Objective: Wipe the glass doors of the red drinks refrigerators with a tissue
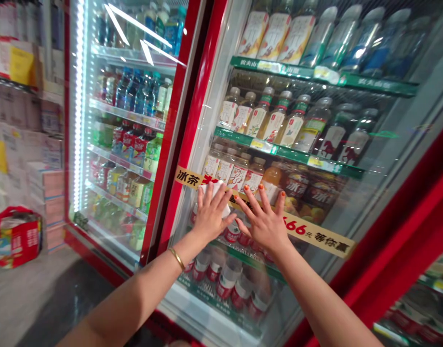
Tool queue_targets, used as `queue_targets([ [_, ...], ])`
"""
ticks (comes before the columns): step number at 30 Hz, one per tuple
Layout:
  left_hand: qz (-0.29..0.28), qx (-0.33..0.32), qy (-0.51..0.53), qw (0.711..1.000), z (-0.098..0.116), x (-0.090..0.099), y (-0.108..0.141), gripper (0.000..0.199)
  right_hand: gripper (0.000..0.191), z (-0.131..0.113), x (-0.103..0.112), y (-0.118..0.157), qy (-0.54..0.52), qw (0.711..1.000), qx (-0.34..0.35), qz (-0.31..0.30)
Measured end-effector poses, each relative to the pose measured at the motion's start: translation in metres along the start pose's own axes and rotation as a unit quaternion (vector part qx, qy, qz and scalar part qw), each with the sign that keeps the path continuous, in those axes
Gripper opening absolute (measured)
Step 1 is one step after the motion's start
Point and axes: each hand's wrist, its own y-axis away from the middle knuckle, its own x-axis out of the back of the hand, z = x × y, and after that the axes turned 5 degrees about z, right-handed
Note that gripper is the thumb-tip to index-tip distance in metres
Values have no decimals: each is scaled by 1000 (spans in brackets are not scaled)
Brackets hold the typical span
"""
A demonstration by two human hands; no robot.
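My left hand presses a white cloth flat against the glass door of a red-framed drinks cooler, with a gold bangle on its wrist. My right hand lies open on the same glass a little to the right, its fingers spread and its nails orange, holding nothing. Both hands rest near a yellow sticker strip with Chinese text. Behind the glass, shelves hold rows of bottled drinks, and the hands hide part of the lower rows.
A second glass door with a bright LED strip stands to the left, past the red frame. Stacked cartons line the wall at far left, a colourful bag sits on the floor, and another red-framed cooler begins at lower right.
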Motion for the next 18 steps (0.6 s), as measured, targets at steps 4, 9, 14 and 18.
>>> queue_targets([
  [4,-6,-14,-11,1000,-15,3,31,79,82,-1,0,0,0,1000,2,0],
  [9,24,105,-20,994,-30,2,-11,89,85,-1,-2,1,-17,1000,-7,-6],
  [14,-3,-22,-21,1000,-26,3,-11,92,85,-1,-1,0,-12,1000,2,3],
  [18,-18,-83,-14,996,-53,10,10,86,85,-1,0,-2,-9,1000,2,2],
])
